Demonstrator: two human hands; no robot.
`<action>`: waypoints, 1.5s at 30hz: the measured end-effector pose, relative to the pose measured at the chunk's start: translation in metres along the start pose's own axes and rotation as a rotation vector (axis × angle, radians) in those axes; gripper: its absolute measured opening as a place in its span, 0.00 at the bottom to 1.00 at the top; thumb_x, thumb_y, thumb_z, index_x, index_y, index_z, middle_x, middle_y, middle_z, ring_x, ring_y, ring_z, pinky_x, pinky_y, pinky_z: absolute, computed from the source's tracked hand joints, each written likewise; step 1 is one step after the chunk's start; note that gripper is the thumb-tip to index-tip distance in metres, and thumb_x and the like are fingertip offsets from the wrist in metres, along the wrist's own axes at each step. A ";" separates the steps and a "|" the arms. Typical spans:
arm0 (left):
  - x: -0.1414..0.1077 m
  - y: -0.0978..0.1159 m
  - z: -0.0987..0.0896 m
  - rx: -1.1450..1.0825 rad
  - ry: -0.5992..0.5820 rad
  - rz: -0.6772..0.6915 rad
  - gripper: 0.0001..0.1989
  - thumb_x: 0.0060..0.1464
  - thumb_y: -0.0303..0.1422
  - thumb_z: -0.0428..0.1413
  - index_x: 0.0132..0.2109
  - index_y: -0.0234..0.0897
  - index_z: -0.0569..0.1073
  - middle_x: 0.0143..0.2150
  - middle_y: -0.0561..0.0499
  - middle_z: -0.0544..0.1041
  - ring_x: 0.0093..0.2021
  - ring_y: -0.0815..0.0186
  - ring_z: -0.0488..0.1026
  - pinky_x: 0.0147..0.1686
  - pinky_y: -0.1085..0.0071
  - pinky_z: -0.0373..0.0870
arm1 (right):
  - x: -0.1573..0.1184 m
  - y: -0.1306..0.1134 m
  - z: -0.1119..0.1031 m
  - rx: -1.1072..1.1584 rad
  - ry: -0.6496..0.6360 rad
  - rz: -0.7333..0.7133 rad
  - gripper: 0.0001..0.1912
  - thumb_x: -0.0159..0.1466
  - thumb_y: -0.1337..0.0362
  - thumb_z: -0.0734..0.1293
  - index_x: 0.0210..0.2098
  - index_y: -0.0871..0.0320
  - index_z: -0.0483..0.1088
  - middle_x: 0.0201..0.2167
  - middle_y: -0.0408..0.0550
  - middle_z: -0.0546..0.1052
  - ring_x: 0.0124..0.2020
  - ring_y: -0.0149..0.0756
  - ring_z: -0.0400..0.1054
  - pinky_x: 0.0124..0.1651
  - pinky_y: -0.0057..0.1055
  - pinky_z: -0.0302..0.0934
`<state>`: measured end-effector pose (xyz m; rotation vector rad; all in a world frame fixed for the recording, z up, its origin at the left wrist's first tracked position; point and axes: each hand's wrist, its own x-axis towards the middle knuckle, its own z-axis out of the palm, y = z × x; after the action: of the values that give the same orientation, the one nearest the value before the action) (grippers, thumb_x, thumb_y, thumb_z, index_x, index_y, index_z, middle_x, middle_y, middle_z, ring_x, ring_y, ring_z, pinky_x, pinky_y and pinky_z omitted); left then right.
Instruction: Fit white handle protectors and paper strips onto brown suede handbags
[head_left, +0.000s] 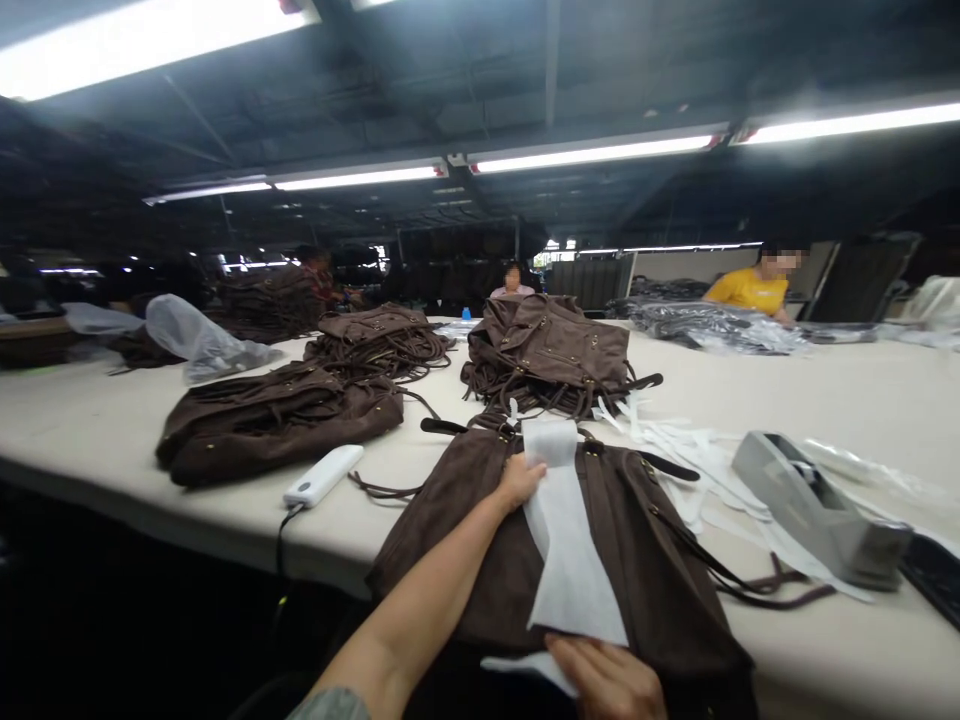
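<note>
A dark brown suede bag [652,590] with long straps lies flat on the table right in front of me. A white non-woven sheet [571,560] runs lengthwise over it. My left hand [521,482] grips the sheet's upper part, with the forearm reaching in from the lower left. At the sheet's lower end, my right hand [604,680] presses on it, partly cut off by the frame's bottom edge. A loose white strip [525,668] sticks out beside that hand. Much of the bag's lower end is hidden by my hands and the frame edge.
On the cream table [840,400] lie several fringed brown bags [547,345], a white power bank [322,475] with a cable, white strips [675,445], and a grey tape dispenser [817,510]. A co-worker in yellow [750,290] sits beyond plastic-wrapped goods [712,330].
</note>
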<state>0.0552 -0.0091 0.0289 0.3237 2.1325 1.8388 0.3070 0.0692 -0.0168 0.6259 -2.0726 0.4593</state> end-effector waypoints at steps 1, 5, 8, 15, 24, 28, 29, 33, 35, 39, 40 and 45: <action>-0.006 0.003 0.002 -0.040 -0.007 -0.019 0.16 0.60 0.38 0.56 0.51 0.34 0.71 0.51 0.45 0.73 0.48 0.60 0.73 0.47 0.58 0.74 | 0.001 0.001 -0.004 0.044 -0.065 0.062 0.20 0.68 0.74 0.52 0.45 0.57 0.74 0.30 0.45 0.81 0.26 0.31 0.75 0.30 0.23 0.65; -0.042 0.017 0.009 -0.232 -0.144 -0.126 0.17 0.60 0.39 0.56 0.52 0.33 0.70 0.48 0.46 0.75 0.43 0.63 0.75 0.43 0.61 0.75 | 0.017 0.003 -0.016 0.133 -0.151 0.207 0.18 0.68 0.71 0.54 0.39 0.54 0.75 0.27 0.44 0.79 0.26 0.31 0.73 0.32 0.24 0.64; -0.075 0.025 0.015 -0.350 -0.329 -0.246 0.20 0.53 0.40 0.63 0.48 0.31 0.72 0.42 0.43 0.78 0.39 0.62 0.78 0.42 0.62 0.75 | 0.027 0.003 -0.018 0.168 -0.249 0.212 0.17 0.71 0.64 0.56 0.33 0.52 0.73 0.23 0.42 0.74 0.25 0.32 0.69 0.33 0.26 0.62; -0.089 0.042 0.026 -0.577 -0.425 -0.406 0.32 0.43 0.54 0.64 0.42 0.30 0.71 0.44 0.36 0.78 0.44 0.56 0.77 0.50 0.56 0.72 | 0.025 0.002 -0.013 0.179 -0.246 0.134 0.19 0.73 0.61 0.53 0.32 0.53 0.71 0.24 0.43 0.71 0.26 0.33 0.64 0.30 0.29 0.55; -0.055 0.062 0.059 -0.574 -0.194 -0.390 0.16 0.58 0.40 0.58 0.47 0.32 0.72 0.43 0.46 0.76 0.40 0.64 0.75 0.44 0.62 0.74 | 0.023 0.004 -0.008 0.165 -0.217 0.096 0.21 0.74 0.58 0.52 0.33 0.52 0.72 0.24 0.42 0.71 0.25 0.33 0.64 0.27 0.29 0.54; -0.055 0.040 0.063 -0.483 -0.063 -0.378 0.16 0.61 0.38 0.56 0.50 0.32 0.71 0.47 0.45 0.75 0.43 0.64 0.74 0.42 0.63 0.76 | 0.015 -0.002 -0.011 0.194 -0.173 0.144 0.21 0.73 0.56 0.50 0.42 0.52 0.74 0.29 0.44 0.75 0.27 0.34 0.65 0.28 0.30 0.55; -0.056 0.034 0.059 -0.450 -0.032 -0.377 0.16 0.61 0.38 0.56 0.51 0.32 0.71 0.48 0.45 0.74 0.43 0.63 0.74 0.42 0.62 0.76 | 0.014 -0.005 -0.014 0.189 -0.156 0.134 0.20 0.73 0.58 0.51 0.43 0.52 0.73 0.32 0.45 0.76 0.28 0.34 0.66 0.29 0.30 0.56; -0.053 0.015 0.035 -0.319 0.053 -0.321 0.15 0.61 0.37 0.56 0.50 0.32 0.71 0.47 0.46 0.75 0.42 0.64 0.74 0.41 0.63 0.76 | 0.010 -0.023 -0.028 0.194 -0.114 0.062 0.17 0.73 0.63 0.52 0.43 0.55 0.73 0.40 0.46 0.79 0.38 0.36 0.68 0.40 0.34 0.60; -0.045 0.009 0.026 -0.260 0.094 -0.250 0.14 0.60 0.37 0.56 0.49 0.33 0.72 0.47 0.46 0.75 0.42 0.64 0.74 0.41 0.63 0.76 | 0.006 -0.033 -0.029 0.218 -0.112 0.072 0.16 0.72 0.63 0.53 0.43 0.56 0.72 0.38 0.45 0.80 0.40 0.35 0.69 0.43 0.35 0.60; -0.031 0.003 0.020 -0.190 0.115 -0.139 0.13 0.60 0.37 0.57 0.48 0.32 0.72 0.46 0.47 0.75 0.43 0.64 0.74 0.42 0.63 0.75 | -0.007 -0.050 -0.026 0.235 -0.049 0.176 0.12 0.70 0.66 0.56 0.43 0.56 0.71 0.36 0.43 0.80 0.35 0.32 0.69 0.40 0.34 0.59; -0.029 0.002 0.019 -0.180 0.118 -0.122 0.14 0.60 0.37 0.57 0.48 0.32 0.72 0.46 0.47 0.75 0.43 0.63 0.74 0.42 0.62 0.75 | -0.010 -0.053 -0.026 0.246 -0.026 0.196 0.12 0.69 0.66 0.57 0.43 0.56 0.71 0.36 0.42 0.80 0.35 0.31 0.69 0.39 0.33 0.59; -0.017 0.003 0.014 -0.168 0.135 -0.062 0.14 0.60 0.36 0.57 0.49 0.33 0.72 0.47 0.46 0.74 0.43 0.64 0.74 0.42 0.62 0.75 | -0.016 -0.065 -0.035 0.300 0.055 0.248 0.12 0.69 0.65 0.56 0.43 0.56 0.71 0.32 0.44 0.80 0.33 0.32 0.70 0.38 0.33 0.61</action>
<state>0.0763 -0.0020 0.0312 0.0960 2.0290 2.0386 0.3755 0.0392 -0.0061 0.5219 -2.0541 0.9328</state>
